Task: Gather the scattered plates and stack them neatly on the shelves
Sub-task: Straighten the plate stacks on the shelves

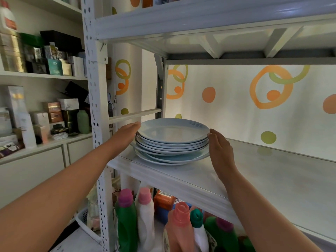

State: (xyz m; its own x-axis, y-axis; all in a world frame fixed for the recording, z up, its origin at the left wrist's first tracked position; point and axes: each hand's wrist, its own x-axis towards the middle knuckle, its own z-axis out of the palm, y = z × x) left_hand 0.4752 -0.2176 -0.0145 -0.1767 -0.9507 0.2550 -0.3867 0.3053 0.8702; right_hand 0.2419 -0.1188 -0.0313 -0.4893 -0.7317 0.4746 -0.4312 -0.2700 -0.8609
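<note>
A stack of several pale blue plates point(172, 140) stands on the left end of a white metal shelf point(263, 171). The lowest plates are wider and sit slightly askew under the smaller ones on top. My left hand point(127, 132) lies flat against the left rim of the stack, fingers straight. My right hand point(219, 148) presses flat against the right rim, fingers together and pointing up. Both hands touch the stack's sides; neither curls around a plate.
The white perforated upright post point(94, 106) stands just left of my left arm. Another shelf point(209, 20) hangs overhead. Detergent bottles point(145, 215) crowd the level below. Boxes and jars point(51, 117) fill the cabinet at left. A patterned wall backs the shelf.
</note>
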